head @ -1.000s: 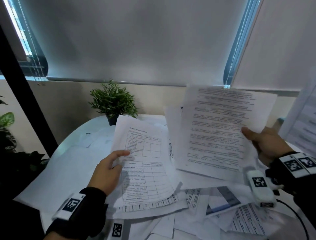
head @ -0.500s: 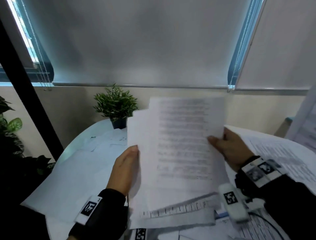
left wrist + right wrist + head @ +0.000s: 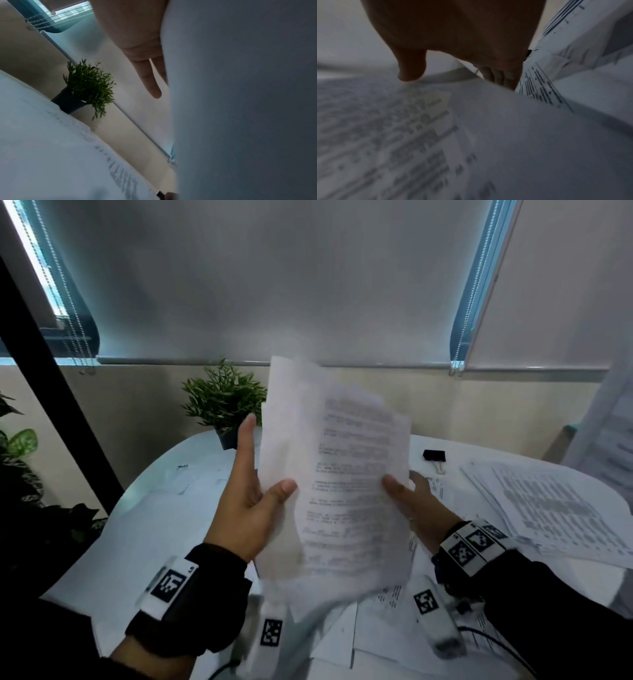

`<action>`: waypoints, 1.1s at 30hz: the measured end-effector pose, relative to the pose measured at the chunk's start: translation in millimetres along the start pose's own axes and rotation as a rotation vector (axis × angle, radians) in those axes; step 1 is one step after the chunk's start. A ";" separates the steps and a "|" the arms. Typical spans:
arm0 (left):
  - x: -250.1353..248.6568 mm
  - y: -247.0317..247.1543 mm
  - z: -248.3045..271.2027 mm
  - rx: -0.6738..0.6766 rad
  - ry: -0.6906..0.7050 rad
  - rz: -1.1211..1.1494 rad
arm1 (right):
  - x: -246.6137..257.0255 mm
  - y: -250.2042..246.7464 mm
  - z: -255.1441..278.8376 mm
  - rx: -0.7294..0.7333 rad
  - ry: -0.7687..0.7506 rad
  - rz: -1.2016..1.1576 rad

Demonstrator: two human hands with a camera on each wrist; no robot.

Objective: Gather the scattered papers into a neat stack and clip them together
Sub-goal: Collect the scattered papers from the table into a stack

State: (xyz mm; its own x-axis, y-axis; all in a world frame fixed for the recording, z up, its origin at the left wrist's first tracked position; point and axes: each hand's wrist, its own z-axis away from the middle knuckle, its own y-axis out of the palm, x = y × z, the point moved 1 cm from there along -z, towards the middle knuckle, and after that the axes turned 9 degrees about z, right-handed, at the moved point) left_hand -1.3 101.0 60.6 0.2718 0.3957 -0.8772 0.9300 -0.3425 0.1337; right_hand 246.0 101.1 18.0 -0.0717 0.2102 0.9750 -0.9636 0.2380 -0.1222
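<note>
Both hands hold one bundle of printed papers (image 3: 346, 484) upright above the white table (image 3: 137, 542). My left hand (image 3: 260, 491) pinches its left edge, thumb on the front and straight fingers (image 3: 150, 81) along the back of the sheets (image 3: 240, 94). My right hand (image 3: 404, 484) pinches the right edge, with the thumb (image 3: 411, 67) on the printed face (image 3: 436, 135) and fingers behind. The bundle's edges are uneven and blurred. A black binder clip (image 3: 434, 456) lies on the table behind the right hand. More loose papers (image 3: 376, 628) lie beneath the bundle.
A fanned pile of printed sheets (image 3: 555, 508) covers the table's right side. A small potted plant (image 3: 224, 402) stands at the table's far edge by the wall. Larger plants (image 3: 20, 446) are off the table at the left. A cable (image 3: 493, 642) runs near my right wrist.
My right hand carried its sheets left onto those in my left hand. Both hands then lifted the joined bundle upright, which uncovered the binder clip.
</note>
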 end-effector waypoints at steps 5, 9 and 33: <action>1.3 1.1 -6.7 -0.146 0.031 -0.042 | 20.3 -3.4 8.2 -0.007 -0.275 -0.117; 20.3 -1.7 2.1 -0.164 -0.083 -0.008 | 20.5 -2.3 14.1 0.015 -0.364 -0.081; 67.4 48.5 -22.0 0.111 -0.271 -0.297 | 4.0 -226.7 4.9 -0.711 -0.008 0.563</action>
State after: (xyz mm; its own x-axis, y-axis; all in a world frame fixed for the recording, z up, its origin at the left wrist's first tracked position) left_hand 67.6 129.8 18.2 -0.0927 0.2574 -0.9619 0.9217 -0.3432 -0.1806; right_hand 462.9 43.4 50.5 -0.4882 0.4670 0.7373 -0.3990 0.6320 -0.6644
